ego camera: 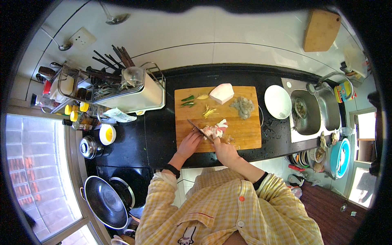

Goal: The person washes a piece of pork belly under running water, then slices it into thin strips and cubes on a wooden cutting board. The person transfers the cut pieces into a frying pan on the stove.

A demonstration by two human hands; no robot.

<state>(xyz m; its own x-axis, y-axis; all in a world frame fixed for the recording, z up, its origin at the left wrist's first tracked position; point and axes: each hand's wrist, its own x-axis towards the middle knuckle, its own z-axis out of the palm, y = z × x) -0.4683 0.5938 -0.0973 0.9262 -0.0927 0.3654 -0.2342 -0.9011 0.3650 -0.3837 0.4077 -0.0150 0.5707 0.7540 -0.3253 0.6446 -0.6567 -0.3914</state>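
My right hand (225,152) grips the handle of a kitchen knife (199,130), its blade lying diagonally over the wooden cutting board (245,137). Against the blade's left side rest the fingers of my left hand (189,145); whether they press on meat beneath is hidden. Sliced pink and white meat (216,130) lies just right of the blade. Farther back on the board are green pepper or scallion pieces (187,101), yellow shreds that look like ginger (209,112), a pale yellow slice (202,96), a white block with a pinkish top (222,93) and greyish peeled shrimp (244,107).
Right of the board are a white plate (277,102) and a double steel sink (306,128) holding a strainer (300,108). To the left stand a utensil rack (131,101), bottles (80,119), a bowl of yellow liquid (107,134) and a wok (105,202).
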